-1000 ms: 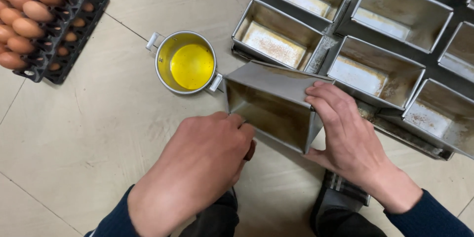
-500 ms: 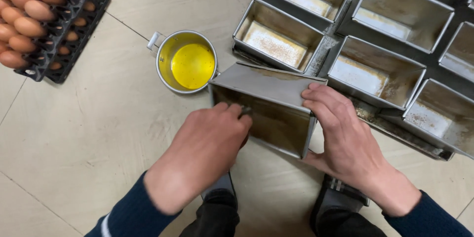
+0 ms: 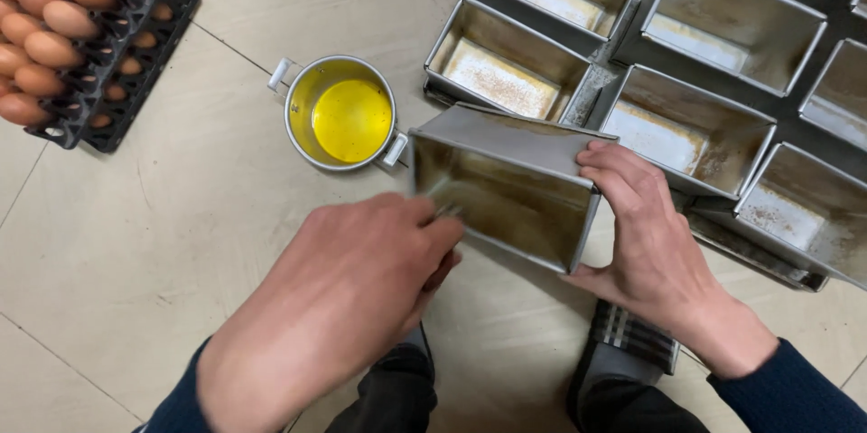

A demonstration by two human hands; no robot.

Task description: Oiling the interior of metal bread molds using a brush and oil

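Tin (image 3: 506, 194) is tipped open toward the person, right hand (image 3: 655, 257) clasping its end so left hand (image 3: 361, 293), pinching a small tool, reaches inside, oil pot (image 3: 341, 113) just beside.

I take this for a bakery's working area rather than a home kitchen. Many rectangular grey metal loaf tins (image 3: 731, 22), baked brown inside, lie in rows on the beige tiled floor (image 3: 181, 243). A black plastic tray of brown eggs (image 3: 68, 31) holds far more than a household would keep out. Between them stands a small round metal pot of yellow oil (image 3: 341, 114). The work goes on at floor level, over the tiles.
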